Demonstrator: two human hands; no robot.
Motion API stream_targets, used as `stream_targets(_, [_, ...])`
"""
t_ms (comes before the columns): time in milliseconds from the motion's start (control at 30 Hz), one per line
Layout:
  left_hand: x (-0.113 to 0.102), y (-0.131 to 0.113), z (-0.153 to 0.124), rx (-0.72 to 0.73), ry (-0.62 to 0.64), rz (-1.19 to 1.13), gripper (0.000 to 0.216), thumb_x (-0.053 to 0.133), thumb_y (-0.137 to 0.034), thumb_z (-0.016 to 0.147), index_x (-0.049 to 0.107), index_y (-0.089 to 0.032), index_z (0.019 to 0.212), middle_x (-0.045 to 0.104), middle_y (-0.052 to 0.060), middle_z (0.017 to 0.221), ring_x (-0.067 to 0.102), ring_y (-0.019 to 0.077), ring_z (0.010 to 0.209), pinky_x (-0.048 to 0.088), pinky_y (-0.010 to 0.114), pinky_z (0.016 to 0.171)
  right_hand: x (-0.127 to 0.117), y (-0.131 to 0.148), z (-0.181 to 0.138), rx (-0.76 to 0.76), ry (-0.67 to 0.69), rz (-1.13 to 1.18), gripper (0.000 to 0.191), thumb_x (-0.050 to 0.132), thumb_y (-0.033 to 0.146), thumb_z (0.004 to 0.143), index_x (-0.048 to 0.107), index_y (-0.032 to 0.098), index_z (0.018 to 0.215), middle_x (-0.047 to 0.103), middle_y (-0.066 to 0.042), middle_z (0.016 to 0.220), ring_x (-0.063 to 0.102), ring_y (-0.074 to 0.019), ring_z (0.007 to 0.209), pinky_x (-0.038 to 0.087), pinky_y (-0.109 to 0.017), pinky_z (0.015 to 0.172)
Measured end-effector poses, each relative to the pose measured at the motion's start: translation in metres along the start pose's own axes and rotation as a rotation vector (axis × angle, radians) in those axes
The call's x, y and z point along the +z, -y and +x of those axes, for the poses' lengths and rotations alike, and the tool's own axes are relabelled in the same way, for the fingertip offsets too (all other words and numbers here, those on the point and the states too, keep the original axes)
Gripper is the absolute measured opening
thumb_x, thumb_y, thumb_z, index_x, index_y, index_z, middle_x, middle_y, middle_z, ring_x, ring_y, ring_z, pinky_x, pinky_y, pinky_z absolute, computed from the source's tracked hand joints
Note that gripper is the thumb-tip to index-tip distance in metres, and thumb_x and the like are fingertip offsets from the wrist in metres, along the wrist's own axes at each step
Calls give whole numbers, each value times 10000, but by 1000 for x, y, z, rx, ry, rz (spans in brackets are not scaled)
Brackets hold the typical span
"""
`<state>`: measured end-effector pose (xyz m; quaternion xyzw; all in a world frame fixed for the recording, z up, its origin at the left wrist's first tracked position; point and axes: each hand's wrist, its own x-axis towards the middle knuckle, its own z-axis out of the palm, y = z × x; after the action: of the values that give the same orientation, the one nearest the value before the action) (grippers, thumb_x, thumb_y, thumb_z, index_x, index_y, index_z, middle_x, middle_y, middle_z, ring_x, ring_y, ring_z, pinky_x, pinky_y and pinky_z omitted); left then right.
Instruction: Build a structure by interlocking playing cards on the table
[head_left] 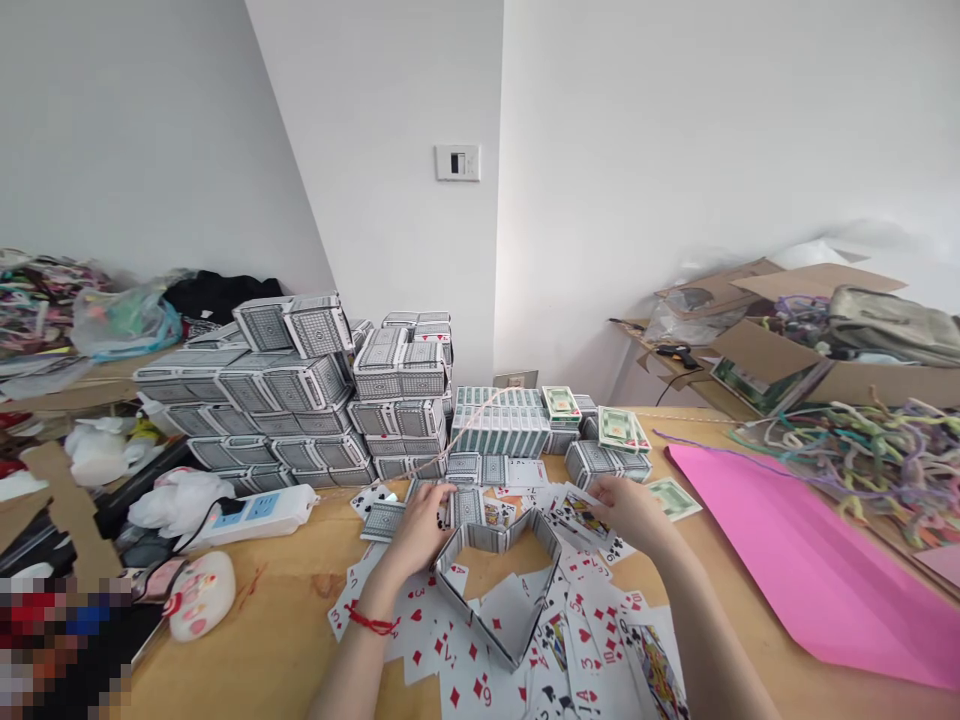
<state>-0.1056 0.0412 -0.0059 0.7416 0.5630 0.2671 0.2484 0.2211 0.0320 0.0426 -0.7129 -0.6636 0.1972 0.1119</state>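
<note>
Many loose playing cards (480,690) lie spread over the wooden table, most of them face up. Among them stands a heart-shaped frame of folded cards (497,640), open in the middle. My left hand (421,528) is at the frame's upper left, thumb and index finger apart, beside a face-down card (467,507). Its other fingers are partly hidden. On the far right side of the frame, my right hand (626,508) pinches a face card (585,512) by its edge, just above other cards.
Stacked blocks of folded cards (292,385) rise at the back left. Boxed card decks (501,420) stand at the back centre. A white power strip (259,515) and a round plush (199,597) lie left. Pink paper (817,570) and tangled fuzzy stems (885,460) are right.
</note>
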Motion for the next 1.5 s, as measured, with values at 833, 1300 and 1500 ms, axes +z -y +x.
stream_targets(833, [-6,-79,-13,102,192,-143,282,583,-173,675,632,-240,945,616,28,1025,548,210,966,405,317,858,29,88,-27,-303,96,19,192,486,219,736,675,214,703,660,-33,658,568,-175,642,347,-235,585])
stream_targets(1300, [-6,-76,-13,159,193,-86,152,523,-165,684,659,-225,717,669,21,878,559,204,876,416,311,796,9,32,-7,-74,19,112,281,488,288,781,637,197,1001,659,-66,973,591,-209,858,407,-256,708])
stream_targets(1500, [-3,-80,-13,140,193,-112,96,554,-202,690,647,-225,686,667,19,863,565,204,884,418,321,808,21,-3,5,5,12,-117,452,658,299,639,592,161,1064,560,-122,1097,489,-289,1029,373,-321,819])
